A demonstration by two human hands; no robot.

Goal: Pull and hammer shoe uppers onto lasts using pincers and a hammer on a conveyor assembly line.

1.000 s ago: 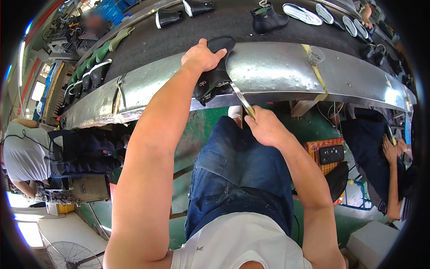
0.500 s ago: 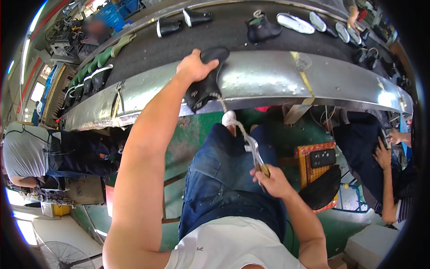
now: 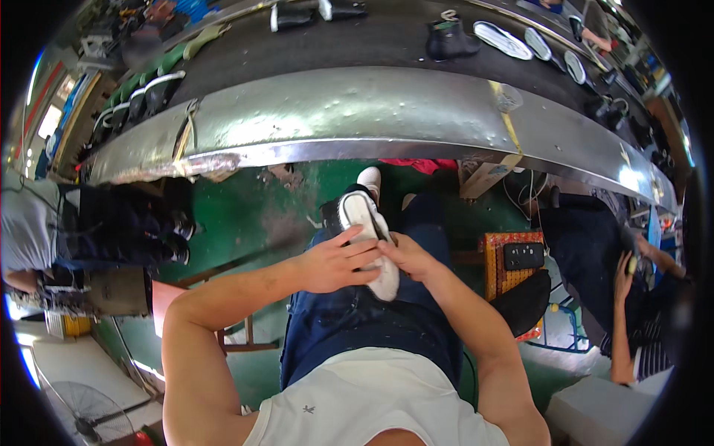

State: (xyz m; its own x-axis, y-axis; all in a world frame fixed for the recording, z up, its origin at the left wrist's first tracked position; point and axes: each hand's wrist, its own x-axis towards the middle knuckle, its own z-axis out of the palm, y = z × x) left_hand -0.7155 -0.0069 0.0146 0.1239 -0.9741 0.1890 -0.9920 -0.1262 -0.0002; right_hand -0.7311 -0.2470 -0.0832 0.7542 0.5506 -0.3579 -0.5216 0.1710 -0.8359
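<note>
The left hand (image 3: 338, 260) and right hand (image 3: 413, 256) come together over the lap, both clamped on a black boot (image 3: 358, 210) whose white sole faces up. The left fingers lie across the middle of the sole; the right thumb presses its right side, near those fingertips, while the other right fingers are mostly hidden. The boot sits tilted above the blue jeans (image 3: 349, 327), well back from the workbench.

From the left, a wire-caged fan (image 3: 85, 418) stands low at the rim. Above it, a co-worker in a pale shirt (image 3: 28, 230) is some way off. Farther up, green boots (image 3: 172, 59) and black shoes with white edges (image 3: 160, 93) line the dark bench top (image 3: 372, 48). A wooden frame (image 3: 249, 346) lies under the left forearm, and green floor (image 3: 245, 208) opens between that arm and the curved metal bench edge (image 3: 335, 104), leaving room ahead of the boot. A red cloth (image 3: 424, 165) lies beneath the edge, beside a wooden leg (image 3: 483, 181).

To the right, the margin narrows: an orange woven seat (image 3: 500, 279) holding a black case (image 3: 523, 256) stands near the right forearm, with another co-worker's hand (image 3: 623, 276) beyond.
</note>
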